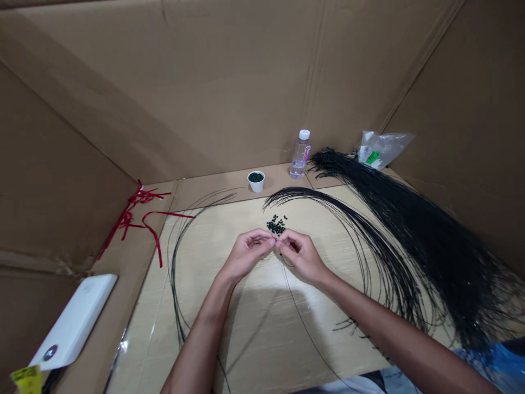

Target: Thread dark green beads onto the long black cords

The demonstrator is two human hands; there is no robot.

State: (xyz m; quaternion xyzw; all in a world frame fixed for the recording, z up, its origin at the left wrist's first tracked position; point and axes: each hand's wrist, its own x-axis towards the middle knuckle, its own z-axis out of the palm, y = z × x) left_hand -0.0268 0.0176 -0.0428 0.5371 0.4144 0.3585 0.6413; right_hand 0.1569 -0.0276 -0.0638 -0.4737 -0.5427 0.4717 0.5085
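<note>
My left hand [253, 249] and my right hand [301, 253] meet at the fingertips over the middle of the table, both closed in a pinch. A thin black cord [296, 306] runs from the right fingertips down toward the table's front edge. Whatever sits between the left thumb and finger is too small to make out. Just beyond the fingertips lies a loose pile of small dark green beads [275, 224], partly covered by the hands.
A white cup [256, 185] of beads and a water bottle [300, 156] stand behind. Black cords [340, 205] curve at right beside a thick bundle [418, 219] and a plastic bag [383, 148]. Left are thin cords [174, 262], red ribbons [151, 221] and a white device [77, 320].
</note>
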